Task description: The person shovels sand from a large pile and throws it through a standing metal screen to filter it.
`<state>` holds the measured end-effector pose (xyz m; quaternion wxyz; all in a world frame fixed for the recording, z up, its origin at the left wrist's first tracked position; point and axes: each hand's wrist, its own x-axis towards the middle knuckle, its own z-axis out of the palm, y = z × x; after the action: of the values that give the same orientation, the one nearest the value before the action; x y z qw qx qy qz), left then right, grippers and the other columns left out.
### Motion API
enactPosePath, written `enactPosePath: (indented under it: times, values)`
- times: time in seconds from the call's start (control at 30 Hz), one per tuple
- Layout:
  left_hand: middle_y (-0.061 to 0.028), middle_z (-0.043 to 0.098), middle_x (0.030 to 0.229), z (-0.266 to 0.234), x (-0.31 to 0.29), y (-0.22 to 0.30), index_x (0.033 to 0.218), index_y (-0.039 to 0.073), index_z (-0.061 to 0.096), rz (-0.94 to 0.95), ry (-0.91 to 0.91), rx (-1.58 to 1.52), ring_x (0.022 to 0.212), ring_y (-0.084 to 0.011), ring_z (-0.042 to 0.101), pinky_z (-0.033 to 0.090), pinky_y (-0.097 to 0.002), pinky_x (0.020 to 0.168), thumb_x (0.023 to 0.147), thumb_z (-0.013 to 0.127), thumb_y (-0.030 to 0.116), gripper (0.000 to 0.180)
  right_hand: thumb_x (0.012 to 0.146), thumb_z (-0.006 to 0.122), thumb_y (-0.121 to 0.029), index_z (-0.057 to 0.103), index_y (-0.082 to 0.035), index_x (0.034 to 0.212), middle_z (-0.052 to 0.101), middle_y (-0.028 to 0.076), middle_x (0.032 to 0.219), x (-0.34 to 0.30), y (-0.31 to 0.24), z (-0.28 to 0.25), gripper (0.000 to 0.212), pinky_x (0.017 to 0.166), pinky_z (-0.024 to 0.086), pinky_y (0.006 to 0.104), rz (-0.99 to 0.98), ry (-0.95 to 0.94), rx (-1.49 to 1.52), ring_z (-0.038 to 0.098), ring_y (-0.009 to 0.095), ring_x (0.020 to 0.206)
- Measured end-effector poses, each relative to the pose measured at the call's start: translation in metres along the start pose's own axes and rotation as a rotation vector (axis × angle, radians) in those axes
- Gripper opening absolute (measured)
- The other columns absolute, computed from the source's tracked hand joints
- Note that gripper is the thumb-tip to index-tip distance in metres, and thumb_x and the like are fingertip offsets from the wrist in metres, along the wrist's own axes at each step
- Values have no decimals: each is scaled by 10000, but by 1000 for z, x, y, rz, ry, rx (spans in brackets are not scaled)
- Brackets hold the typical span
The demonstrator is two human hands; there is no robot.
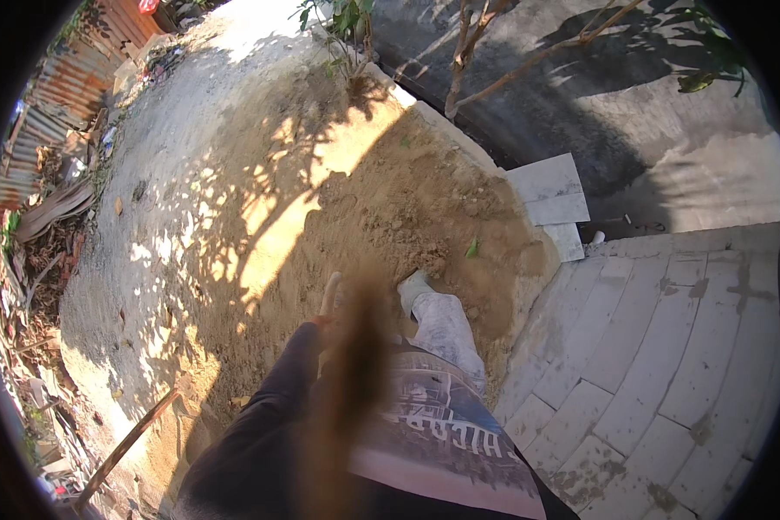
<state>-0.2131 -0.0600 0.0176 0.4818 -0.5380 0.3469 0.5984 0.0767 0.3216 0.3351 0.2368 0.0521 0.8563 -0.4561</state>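
We see left hand (328, 299) wrapped round wooden handle (348, 381), blurred brown shaft close to camera, over sand pile (407, 199). Right hand out of view. Paving slabs (659, 347) right.

Ochre sand heap (407, 199), pale grey paving tiles (650, 347), rusty corrugated fence (69, 87)

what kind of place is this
Probably an outdoor building site or yard under work: a mound of loose brown sand, a patch of freshly laid grey paving slabs, spare pale slabs stacked beside it, and a rusty corrugated metal fence.
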Motion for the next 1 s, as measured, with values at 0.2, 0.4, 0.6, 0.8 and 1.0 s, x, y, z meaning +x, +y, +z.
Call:
enactPosePath:
  times: [0.2, 0.4, 0.6, 0.8, 1.0]
  values:
    - [-29, 515, 613, 125, -1, -2, 839, 78, 506, 62, -7, 170, 509, -170, 532, 483, -308, 460, 860, 631, 140, 141, 826, 660, -127, 629, -46, 1093, 613, 209, 1062, -15, 38, -58, 280, 919, 468, 385, 95, 366, -272, 584, 360, 1062]
    - [-63, 529, 622, 186, 10, -39, 812, 30, 540, 129, -47, 369, 499, -196, 552, 487, -338, 455, 848, 650, 95, 133, 839, 666, -213, 656, -15, 805, 653, 161, 921, 31, 272, -151, 201, 780, 506, 412, 544, 540, -319, 639, 345, 865]
    - [-102, 555, 642, 248, -37, -93, 831, 3, 537, 150, 91, 435, 471, -222, 565, 458, -382, 419, 810, 705, 90, 190, 887, 643, -256, 671, -18, 968, 679, 147, 933, 229, 274, -187, 253, 770, 515, 385, 326, 289, 41, 665, 274, 865]
    - [-111, 587, 699, 308, -153, -186, 933, 7, 539, 248, 89, 424, 481, -211, 571, 461, -369, 440, 776, 733, 127, 277, 909, 640, -420, 601, -24, 1151, 676, 118, 998, 344, 203, -145, 466, 751, 528, 387, 473, -187, 589, 657, 258, 874]
    - [-159, 650, 826, 290, -196, -273, 1063, 3, 571, 384, 38, 604, 686, -275, 663, 528, -387, 613, 780, 731, 237, 401, 856, 713, -418, 553, -36, 1048, 588, 92, 784, 382, 187, -81, 457, 599, 526, 402, 800, -117, 900, 622, 236, 707]
